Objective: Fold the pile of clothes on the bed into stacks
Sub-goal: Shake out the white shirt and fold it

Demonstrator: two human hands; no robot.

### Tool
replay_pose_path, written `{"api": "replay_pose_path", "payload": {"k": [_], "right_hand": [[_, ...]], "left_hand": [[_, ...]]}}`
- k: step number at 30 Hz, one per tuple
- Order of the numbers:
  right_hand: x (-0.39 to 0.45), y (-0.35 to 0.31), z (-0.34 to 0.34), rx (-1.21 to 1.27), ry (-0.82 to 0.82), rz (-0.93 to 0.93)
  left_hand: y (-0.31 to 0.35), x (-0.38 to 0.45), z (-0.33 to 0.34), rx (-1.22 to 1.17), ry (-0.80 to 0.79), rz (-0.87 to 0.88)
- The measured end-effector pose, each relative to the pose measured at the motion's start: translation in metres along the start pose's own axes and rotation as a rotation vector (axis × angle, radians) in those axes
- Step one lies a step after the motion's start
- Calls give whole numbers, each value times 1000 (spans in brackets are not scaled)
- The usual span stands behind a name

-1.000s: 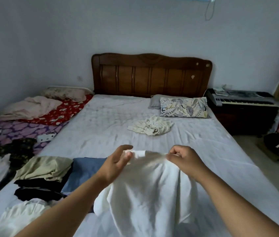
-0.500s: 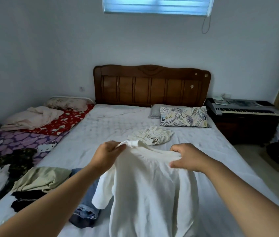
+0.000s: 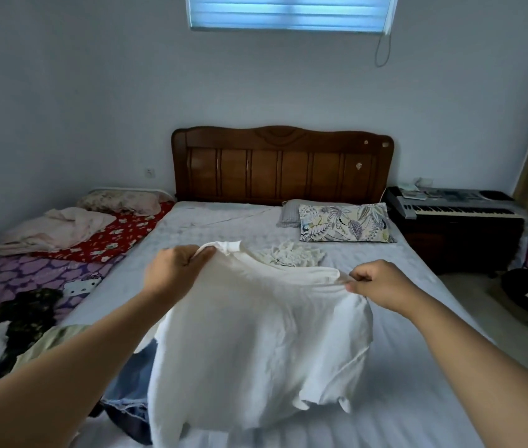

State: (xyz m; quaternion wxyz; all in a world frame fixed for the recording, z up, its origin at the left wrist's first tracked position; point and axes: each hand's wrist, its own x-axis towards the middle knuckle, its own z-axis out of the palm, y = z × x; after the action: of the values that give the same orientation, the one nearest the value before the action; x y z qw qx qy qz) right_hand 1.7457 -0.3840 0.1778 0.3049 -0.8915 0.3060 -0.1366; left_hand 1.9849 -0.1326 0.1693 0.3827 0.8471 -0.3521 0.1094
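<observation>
Both hands have drawn apart since a moment ago, stretching the white shirt (image 3: 256, 344) wider above the bed (image 3: 418, 367). At nine o'clock the left hand (image 3: 172, 273) pinches its top edge; at three o'clock the right hand (image 3: 382, 286) grips, apparently, the other shoulder. A crumpled cream garment (image 3: 291, 255) lies at twelve o'clock.
</observation>
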Motion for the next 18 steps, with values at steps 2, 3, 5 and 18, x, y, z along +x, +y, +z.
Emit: {"api": "replay_pose_path", "payload": {"k": [2, 3, 5, 18], "right_hand": [[3, -3, -3, 16, 38, -10], [5, -3, -3, 62, 43, 4], [6, -4, -3, 183, 21, 59], [27, 19, -23, 9, 69, 133]], "left_hand": [[4, 7, -1, 124, 25, 44], [4, 11, 1, 133, 18, 53], [3, 19, 4, 100, -10, 54], [-22, 49, 23, 197, -155, 275]]}}
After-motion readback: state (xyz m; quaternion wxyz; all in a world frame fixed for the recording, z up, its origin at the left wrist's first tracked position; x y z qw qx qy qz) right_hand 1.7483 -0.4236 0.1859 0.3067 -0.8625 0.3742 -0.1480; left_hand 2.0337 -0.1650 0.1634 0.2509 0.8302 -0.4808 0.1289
